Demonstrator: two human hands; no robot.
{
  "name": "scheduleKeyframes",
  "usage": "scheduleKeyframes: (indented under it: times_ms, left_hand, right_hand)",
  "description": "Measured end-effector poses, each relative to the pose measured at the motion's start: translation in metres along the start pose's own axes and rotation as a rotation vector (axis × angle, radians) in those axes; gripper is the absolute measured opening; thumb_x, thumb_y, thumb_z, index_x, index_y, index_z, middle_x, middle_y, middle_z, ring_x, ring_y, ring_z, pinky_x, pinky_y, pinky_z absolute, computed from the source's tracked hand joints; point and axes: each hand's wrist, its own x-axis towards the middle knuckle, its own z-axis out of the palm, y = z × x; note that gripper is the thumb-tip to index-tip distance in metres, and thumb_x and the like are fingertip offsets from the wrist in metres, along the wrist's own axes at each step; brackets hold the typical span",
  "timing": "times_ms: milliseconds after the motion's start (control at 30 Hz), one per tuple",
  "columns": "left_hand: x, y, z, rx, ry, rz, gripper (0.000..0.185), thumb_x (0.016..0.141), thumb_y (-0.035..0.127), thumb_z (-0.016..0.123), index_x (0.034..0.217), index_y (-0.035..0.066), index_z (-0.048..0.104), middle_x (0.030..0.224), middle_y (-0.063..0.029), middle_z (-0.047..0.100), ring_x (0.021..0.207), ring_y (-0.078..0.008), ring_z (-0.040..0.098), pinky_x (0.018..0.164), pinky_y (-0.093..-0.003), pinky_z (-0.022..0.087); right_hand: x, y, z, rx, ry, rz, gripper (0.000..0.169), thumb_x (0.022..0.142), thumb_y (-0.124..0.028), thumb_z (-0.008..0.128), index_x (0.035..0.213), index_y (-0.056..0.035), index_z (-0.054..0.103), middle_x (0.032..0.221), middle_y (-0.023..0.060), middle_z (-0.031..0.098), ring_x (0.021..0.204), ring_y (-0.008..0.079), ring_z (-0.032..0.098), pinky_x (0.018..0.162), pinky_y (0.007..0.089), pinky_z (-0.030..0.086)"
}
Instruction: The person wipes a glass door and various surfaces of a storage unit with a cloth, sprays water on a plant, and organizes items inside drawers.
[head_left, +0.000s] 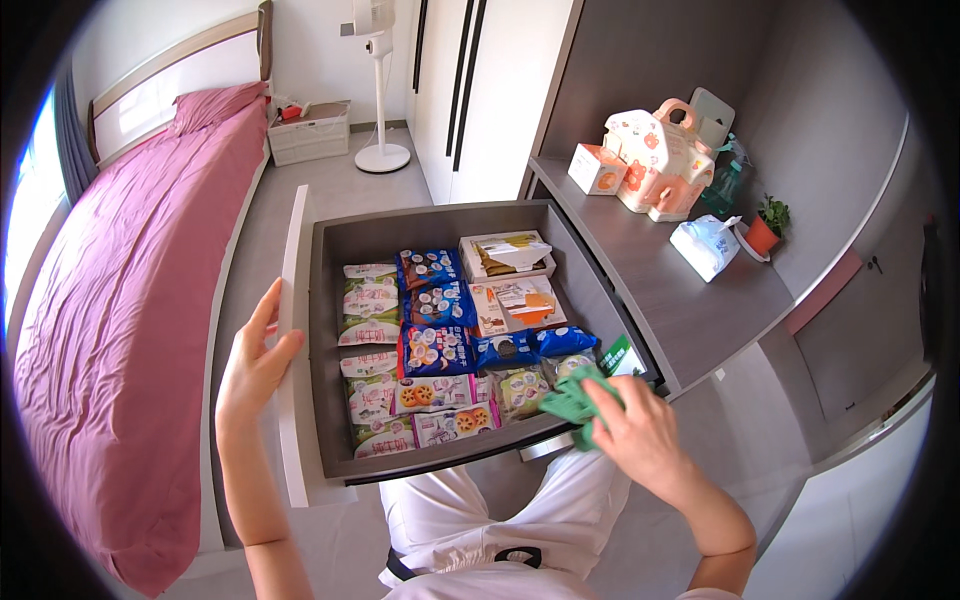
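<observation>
A pulled-out drawer (450, 206) lies before me, filled with packaged snacks. My left hand (259, 352) grips the edge of its white front panel (296, 420), thumb on the inner side. A green cloth (574, 401) is pinched in my right hand (637, 431), over the drawer's near right edge. Beneath and beside the cloth are clear-wrapped snack packs (523, 391). Milk packs (370, 315) line the left side; blue cookie packets (435, 349) are in the middle, and pastry packets (456, 426) lie along the near side. Two opened cartons (519, 304) sit towards the far right.
On the grey desk top (697, 315) at the right stand a toy-house-shaped case (652, 169), a small box (596, 169), a tissue pack (705, 246), a spray bottle (724, 187) and a potted plant (765, 225). A bed (142, 300) is at the left, a fan (381, 112) behind.
</observation>
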Motion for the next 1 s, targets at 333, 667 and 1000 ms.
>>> scheduleKeyframes:
  times_ms: [333,667,1000]
  left_hand:
    - [0.003,-0.006,-0.005,0.176,-0.004,0.029,0.067,0.084,0.011,0.063,0.147,0.002,0.04,0.133,-0.0167,0.059,0.124,-0.0264,0.053,0.106,-0.0396,0.038]
    - [0.005,-0.01,0.0,0.102,-0.012,0.058,0.068,0.084,0.012,0.062,0.146,-0.002,0.038,0.136,-0.0214,0.054,0.128,-0.0284,0.049,0.109,-0.0375,0.035]
    - [0.003,-0.005,-0.002,0.173,0.048,0.058,0.07,0.08,0.01,0.061,0.145,-0.004,0.04,0.129,-0.0213,0.057,0.123,-0.0282,0.052,0.107,-0.0375,0.036]
  right_hand:
    - [0.046,-0.018,-0.019,-0.546,-0.362,-0.016,0.023,0.076,-0.014,0.061,0.096,-0.001,0.062,0.084,0.0095,0.061,0.072,0.0209,0.064,0.051,0.0324,0.051]
    - [0.284,0.04,0.1,-0.933,-0.144,-0.046,0.021,0.085,-0.023,0.064,0.097,-0.0073,0.073,0.095,0.007,0.06,0.092,0.0232,0.055,0.062,0.035,0.043]
    - [0.273,0.058,0.156,-1.315,-0.578,0.006,0.037,0.092,-0.023,0.056,0.124,-0.0071,0.065,0.125,0.0127,0.06,0.107,0.0248,0.053,0.062,0.0348,0.034]
